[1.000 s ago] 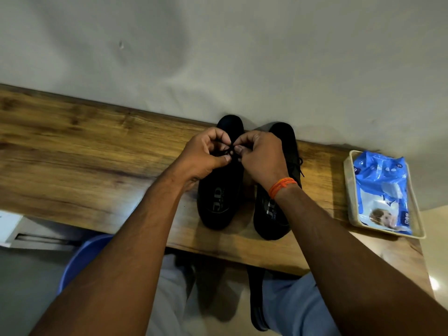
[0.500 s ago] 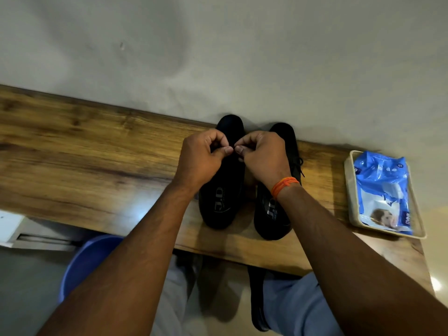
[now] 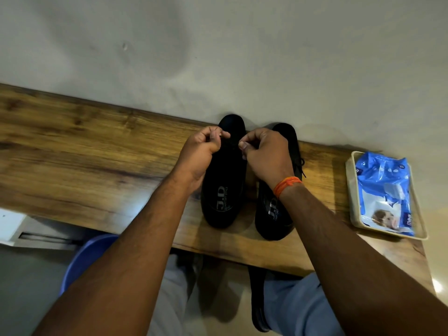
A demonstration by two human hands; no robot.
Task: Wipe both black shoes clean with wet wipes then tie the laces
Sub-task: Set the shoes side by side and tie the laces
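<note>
Left black shoe is on the wooden shelf, touching the wall, just beside the right shoe. Its lace is pinched at each end by curled fingers of left hand and right hand. Lace-tying step judged underway; knot to be pulled tight next. Right shoe's lace looks tied already. Wipes pack is seen in tray, well apart.

Wooden shelf against a grey wall, beige tray at its right end, blue stool below
</note>
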